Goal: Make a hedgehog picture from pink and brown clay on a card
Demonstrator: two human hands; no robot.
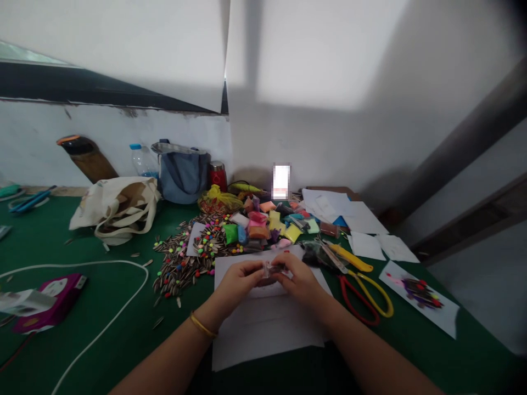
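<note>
My left hand [233, 288] and my right hand [303, 282] meet over sheets of white paper [267, 334]. Pinched between the fingers of both is a small clear plastic packet [268, 270] with something dark brown in it, partly hidden by the fingertips. Just beyond the hands lies a pile of small colourful packets [258, 231], which look like modelling clay. Striped sunflower seeds [175, 271] mixed with bright beads spread to the left. Right of my right hand are scissors [370, 296] with red and yellow handles and a yellow-handled cutter [352, 257].
A white cable [111, 262] curves across the green table [135, 351] near a purple box [57, 293]. A cream cloth bag [117, 206], blue bag [185, 175] and red flask [218, 175] stand behind. A decorated card [422, 299] lies right; a lit screen [281, 181] stands by the wall.
</note>
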